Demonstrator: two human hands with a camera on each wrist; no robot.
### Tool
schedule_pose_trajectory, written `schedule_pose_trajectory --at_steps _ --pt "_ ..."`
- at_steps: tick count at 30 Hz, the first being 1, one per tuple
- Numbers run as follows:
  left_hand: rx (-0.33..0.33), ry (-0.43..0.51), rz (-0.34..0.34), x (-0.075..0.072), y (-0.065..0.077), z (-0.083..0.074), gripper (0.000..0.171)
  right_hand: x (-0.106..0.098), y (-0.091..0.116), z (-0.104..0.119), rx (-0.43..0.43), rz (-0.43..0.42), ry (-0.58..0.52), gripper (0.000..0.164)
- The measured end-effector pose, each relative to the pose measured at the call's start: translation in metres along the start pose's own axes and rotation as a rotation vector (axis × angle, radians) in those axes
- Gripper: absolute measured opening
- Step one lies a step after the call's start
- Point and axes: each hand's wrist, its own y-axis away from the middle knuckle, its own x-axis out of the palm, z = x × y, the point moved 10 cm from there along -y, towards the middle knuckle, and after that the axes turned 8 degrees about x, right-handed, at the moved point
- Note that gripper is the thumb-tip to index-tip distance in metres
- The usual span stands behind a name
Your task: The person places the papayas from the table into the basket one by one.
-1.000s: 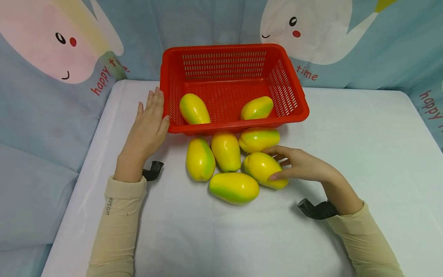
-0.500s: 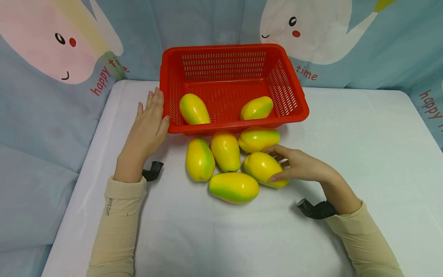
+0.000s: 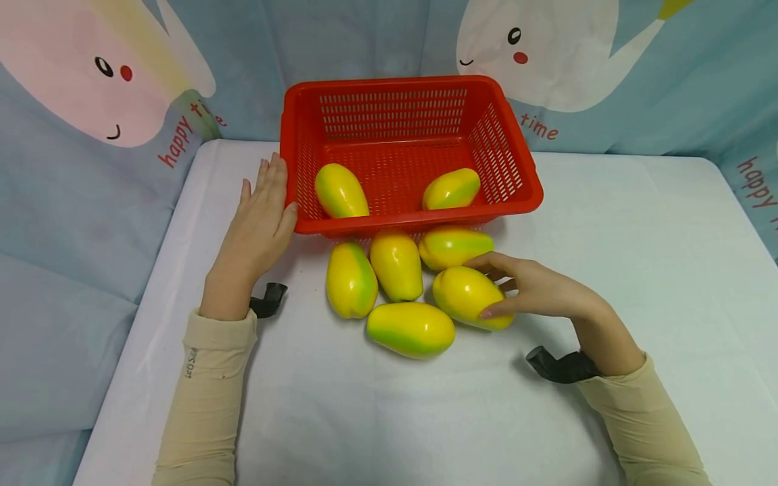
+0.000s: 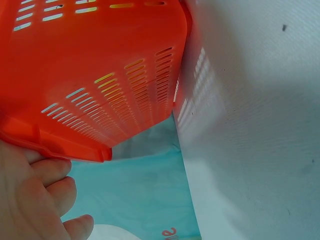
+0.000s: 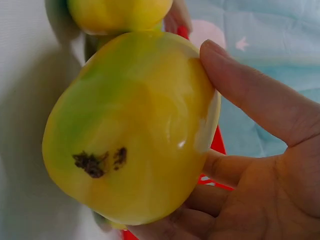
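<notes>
My left hand [image 3: 255, 219] lies along the left side of a red plastic basket [image 3: 413, 219], its fingers straight and touching the rim. In the left wrist view, fingertips [image 4: 52, 172] show just under the basket's rim [image 4: 60, 150]. With thumb and fingers, my right hand [image 3: 535, 287] holds a yellow-green mango [image 3: 464, 293] on the table in front of the basket. The right wrist view shows that mango's [image 5: 130, 125] end with dark marks, the thumb on one side and fingers on the other. Two mangoes lie inside the basket, a left one [image 3: 340, 191] and a right one [image 3: 452, 189].
Several more mangoes lie close together before the basket: a left one [image 3: 351, 280], a middle one [image 3: 396, 266], a back one [image 3: 456, 248] and a front one [image 3: 411, 329]. A white cloth [image 3: 389, 418] covers the table. A blue printed curtain [image 3: 371, 40] hangs behind.
My right hand has shifted slightly right with the held mango, opening a small gap to its neighbours. The back mango has turned slightly. My left hand and the basket stay put.
</notes>
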Motion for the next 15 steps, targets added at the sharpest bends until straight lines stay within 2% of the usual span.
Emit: schedule_pose_trajectory --at_steps 7,15 --pt "0.004 0.007 0.000 0.000 0.000 0.000 0.063 -0.006 0.008 0.008 -0.057 0.005 -0.014 0.060" --pt "0.003 0.015 0.002 0.000 0.000 0.000 0.063 -0.010 0.014 0.011 -0.080 -0.004 -0.027 0.058"
